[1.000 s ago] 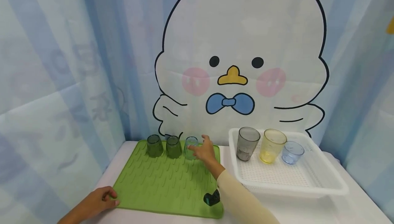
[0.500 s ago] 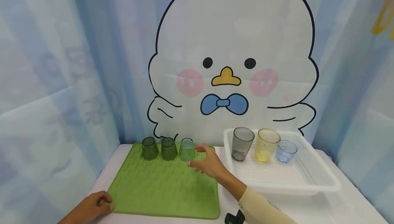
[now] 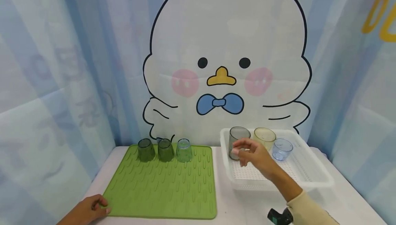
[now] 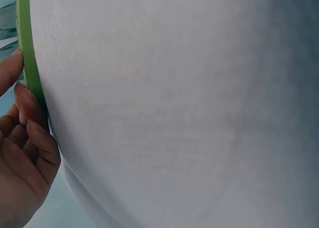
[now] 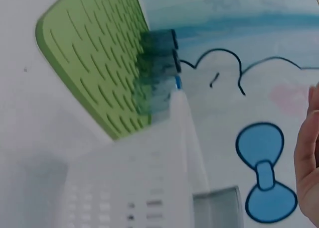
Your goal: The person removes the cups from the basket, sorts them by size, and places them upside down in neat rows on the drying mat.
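The grey glass (image 3: 235, 136) stands upright in the white basket (image 3: 253, 184), just beyond the nearer right hand (image 3: 256, 154), whose loosely curved fingers hold nothing. Well apart, the left hand (image 3: 88, 208) touches the green mat's (image 3: 161, 190) edge with relaxed fingers.

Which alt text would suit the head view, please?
The right hand hovers, holding nothing, before three glasses in a white basket. Three more glasses stand in a row on a green mat, whose near left corner the left hand touches. A cartoon bird decorates the curtain behind.
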A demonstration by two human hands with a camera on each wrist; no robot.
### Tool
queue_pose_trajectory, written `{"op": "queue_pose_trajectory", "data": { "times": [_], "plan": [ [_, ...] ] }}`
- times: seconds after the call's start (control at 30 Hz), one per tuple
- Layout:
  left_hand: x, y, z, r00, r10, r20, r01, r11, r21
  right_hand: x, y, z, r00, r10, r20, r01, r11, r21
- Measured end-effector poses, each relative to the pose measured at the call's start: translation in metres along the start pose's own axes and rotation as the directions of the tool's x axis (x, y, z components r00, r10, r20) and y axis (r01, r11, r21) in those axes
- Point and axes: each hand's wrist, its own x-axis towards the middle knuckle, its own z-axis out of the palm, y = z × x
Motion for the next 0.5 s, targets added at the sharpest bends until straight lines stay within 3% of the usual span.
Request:
{"op": "queue_pose_trajectory", "data": {
  "times": [0.13, 0.2, 0.37, 0.5],
  "plan": [
    [0.0, -0.002, 0.0, 1.0, -0.02, 0.001, 0.02, 1.0, -0.012, 0.001, 0.002, -0.043, 0.993, -0.034, -0.114, 0.04, 0.998, 0.046],
    [0.001, -0.004, 0.0, 1.0, -0.023, 0.001, 0.023, 1.0, -0.014, 0.004, 0.005, -0.064, 0.983, -0.011, -0.182, 0.02, 0.999, 0.044],
    [0.002, -0.009, 0.0, 1.0, -0.013, 0.006, 0.013, 1.0, -0.001, 0.007, 0.019, -0.11, 0.938, 0.103, -0.332, -0.118, 0.993, -0.026],
    [0.002, -0.01, 0.001, 1.0, -0.021, 0.001, 0.021, 1.0, 0.013, 0.003, 0.035, -0.137, 0.891, 0.193, -0.411, -0.26, 0.959, -0.114]
  ]
}}
